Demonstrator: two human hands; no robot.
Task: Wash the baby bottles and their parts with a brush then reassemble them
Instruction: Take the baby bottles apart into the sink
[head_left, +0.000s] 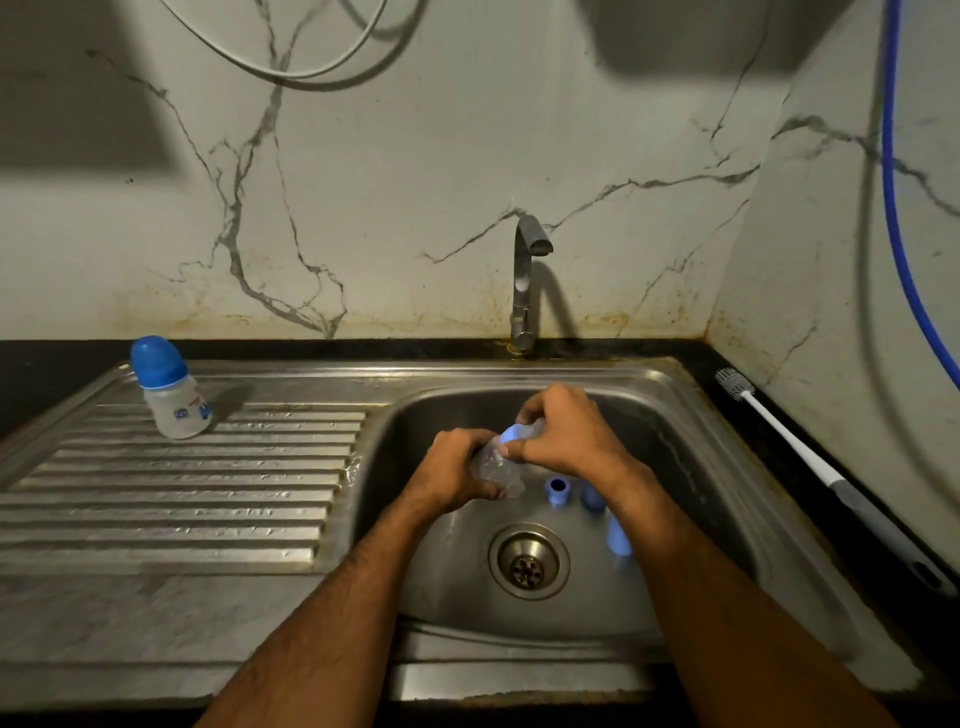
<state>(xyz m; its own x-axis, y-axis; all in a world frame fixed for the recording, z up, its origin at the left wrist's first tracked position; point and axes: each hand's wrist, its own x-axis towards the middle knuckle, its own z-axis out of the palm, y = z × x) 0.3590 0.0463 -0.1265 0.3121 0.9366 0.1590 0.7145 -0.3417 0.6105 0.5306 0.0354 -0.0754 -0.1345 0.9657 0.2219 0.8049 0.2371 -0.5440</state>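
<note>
head view: over the steel sink (691, 415) the left hand (457, 475) grips a clear plastic bottle (496, 467) by its body, and the right hand (566, 434) pinches a pale blue piece (511, 432) at its neck. the bottle's long axis tilts up and rightward, mouth toward the right hand, so that hand looks set to do any twisting. loose blue parts (557, 491) lie on the basin floor just right of the bottle. a capped bottle (171, 389) stands upright on the ribbed drainboard, well left. the brush (810, 457), bristly white tip and long handle, lies untouched on the dark counter, nearer the right hand.
</note>
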